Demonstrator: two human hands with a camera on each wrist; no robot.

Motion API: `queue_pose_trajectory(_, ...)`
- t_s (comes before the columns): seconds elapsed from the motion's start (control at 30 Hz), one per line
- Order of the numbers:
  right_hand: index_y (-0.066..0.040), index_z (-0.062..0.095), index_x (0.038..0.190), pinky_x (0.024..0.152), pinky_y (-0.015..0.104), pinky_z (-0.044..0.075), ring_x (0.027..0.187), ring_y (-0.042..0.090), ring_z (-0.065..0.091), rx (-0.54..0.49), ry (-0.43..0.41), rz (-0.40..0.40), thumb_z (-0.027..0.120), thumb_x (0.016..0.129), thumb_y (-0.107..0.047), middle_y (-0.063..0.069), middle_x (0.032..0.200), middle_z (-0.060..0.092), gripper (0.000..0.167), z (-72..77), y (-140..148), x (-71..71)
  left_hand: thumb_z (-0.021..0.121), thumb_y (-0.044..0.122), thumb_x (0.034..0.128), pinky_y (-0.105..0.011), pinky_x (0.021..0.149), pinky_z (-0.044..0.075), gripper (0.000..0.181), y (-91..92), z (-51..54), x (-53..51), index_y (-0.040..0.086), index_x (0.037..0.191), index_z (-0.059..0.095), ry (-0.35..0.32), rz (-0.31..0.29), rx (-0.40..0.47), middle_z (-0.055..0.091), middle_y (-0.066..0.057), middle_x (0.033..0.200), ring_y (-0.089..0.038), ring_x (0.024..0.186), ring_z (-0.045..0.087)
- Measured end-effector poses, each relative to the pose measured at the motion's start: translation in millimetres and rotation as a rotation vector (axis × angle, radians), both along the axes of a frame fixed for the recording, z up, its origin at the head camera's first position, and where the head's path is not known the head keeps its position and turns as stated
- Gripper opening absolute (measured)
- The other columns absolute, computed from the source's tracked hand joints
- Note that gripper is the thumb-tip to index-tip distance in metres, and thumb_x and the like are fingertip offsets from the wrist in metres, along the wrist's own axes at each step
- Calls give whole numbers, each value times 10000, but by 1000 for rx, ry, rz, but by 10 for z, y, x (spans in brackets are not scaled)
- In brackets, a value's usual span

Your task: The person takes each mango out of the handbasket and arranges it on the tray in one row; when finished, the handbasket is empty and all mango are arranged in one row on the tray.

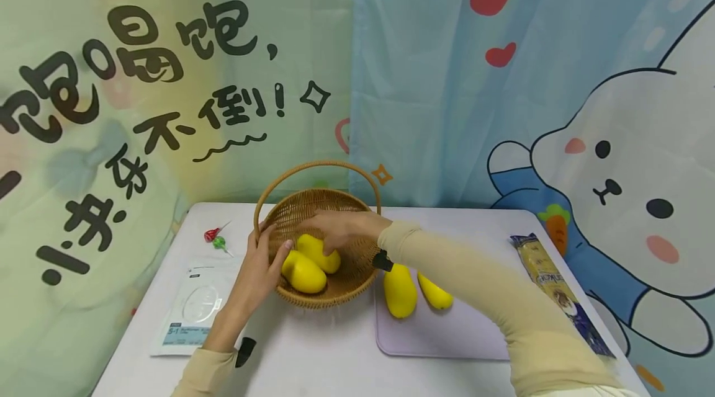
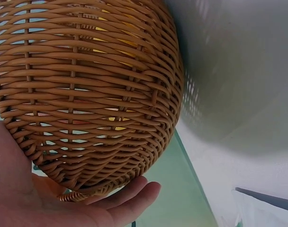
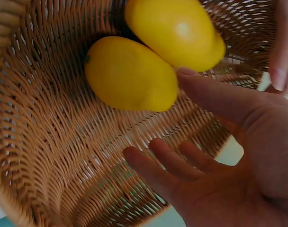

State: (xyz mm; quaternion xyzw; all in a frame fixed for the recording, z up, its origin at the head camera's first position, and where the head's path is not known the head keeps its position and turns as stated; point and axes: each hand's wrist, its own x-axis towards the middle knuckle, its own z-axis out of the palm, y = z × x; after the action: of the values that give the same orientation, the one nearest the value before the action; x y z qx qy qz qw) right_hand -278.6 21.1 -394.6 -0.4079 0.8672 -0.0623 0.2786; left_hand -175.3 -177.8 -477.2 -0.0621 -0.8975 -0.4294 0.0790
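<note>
Hands (image 1: 259, 270) (image 1: 341, 226) are at a basket (image 1: 354, 273) on a white table (image 1: 318, 360) before curtains (image 1: 413, 105).

Head view facing forward and down across the table (image 1: 329, 360), left-wrist view close outside the wicker basket (image 2: 92, 71), right-wrist view looking closely inside, two yellow fruits (image 3: 130, 73) shared by head and right-wrist views

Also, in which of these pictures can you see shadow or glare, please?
Head view: a soft shadow on the table near the basket; left wrist view: a broader, soft-edged shadow beside the basket; right wrist view: a pale bright spot on the upper yellow fruit.
</note>
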Motion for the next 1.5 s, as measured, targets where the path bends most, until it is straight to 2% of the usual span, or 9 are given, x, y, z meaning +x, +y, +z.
queue_pose_trajectory(0.13, -215, 348, 1590, 1202, 459, 350, 1529, 287, 277, 48, 5, 12, 758, 904, -89, 49, 1630, 367, 808, -149, -41, -28, 448, 539, 1050, -632, 1066, 437, 721, 30, -10, 10, 54, 1566, 316, -15, -11, -1, 142, -252, 1652, -472, 1325, 513)
queue_pose_trajectory(0.27, -245, 366, 1582, 1198, 458, 356, 1524, 279, 290, 99, 1, -22, 800, 882, -151, 93, 1643, 326, 829, -247, -52, -23, 448, 540, 1049, -632, 1075, 429, 723, 46, -12, 18, 49, 1565, 321, -14, -6, -7, 162, -252, 1647, -474, 1336, 504)
queue_pose_trajectory(0.37, -274, 371, 1577, 1197, 470, 353, 1526, 271, 286, 117, -15, -47, 822, 860, -161, 69, 1649, 325, 855, -292, -49, -16, 450, 525, 1054, -632, 1079, 426, 713, 49, -7, 15, 44, 1565, 320, 0, -2, -12, 168, -259, 1643, -475, 1341, 499)
queue_pose_trajectory(0.57, -242, 344, 1586, 1092, 399, 464, 1327, 207, 470, 116, -33, -24, 823, 840, -94, 86, 1591, 419, 899, -343, -50, -11, 460, 495, 1060, -631, 1068, 437, 684, 50, 11, 12, 49, 1561, 325, 14, -1, -12, 176, -274, 1633, -474, 1323, 513)
queue_pose_trajectory(0.87, -271, 347, 1573, 1049, 382, 484, 1314, 186, 498, 125, -17, -28, 817, 854, -91, 73, 1582, 439, 877, -370, -62, -20, 451, 516, 1056, -636, 1068, 434, 696, 54, 3, 0, 54, 1561, 323, 6, -6, -14, 170, -277, 1636, -493, 1324, 506)
queue_pose_trajectory(1.03, -262, 366, 1560, 1123, 418, 446, 1411, 216, 458, 137, 6, -17, 826, 849, -96, 54, 1572, 455, 863, -372, -75, -28, 454, 515, 1055, -636, 1079, 424, 698, 50, 0, -2, 52, 1561, 322, -1, -1, -13, 167, -271, 1639, -487, 1336, 497)
queue_pose_trajectory(1.2, -285, 380, 1559, 1143, 435, 428, 1433, 234, 438, 151, 22, -14, 818, 859, -124, 47, 1575, 450, 842, -325, -79, -49, 453, 521, 1054, -640, 1085, 416, 708, 34, 8, -5, 50, 1565, 317, -4, 0, -17, 159, -262, 1646, -488, 1345, 489)
queue_pose_trajectory(1.3, -266, 377, 1563, 1153, 425, 419, 1452, 242, 419, 132, 27, -4, 806, 875, -136, 49, 1588, 434, 821, -248, -71, -70, 450, 527, 1053, -640, 1078, 423, 711, 19, 9, -8, 54, 1567, 317, -4, 4, -18, 155, -256, 1648, -488, 1333, 499)
queue_pose_trajectory(1.5, -278, 331, 1587, 1140, 457, 428, 1469, 292, 388, 49, 27, -8, 783, 907, -183, 88, 1612, 379, 823, 49, 1, -100, 443, 530, 1054, -641, 1098, 401, 711, -17, 9, -6, 62, 1572, 310, -11, 11, -20, 144, -242, 1656, -485, 1374, 457)
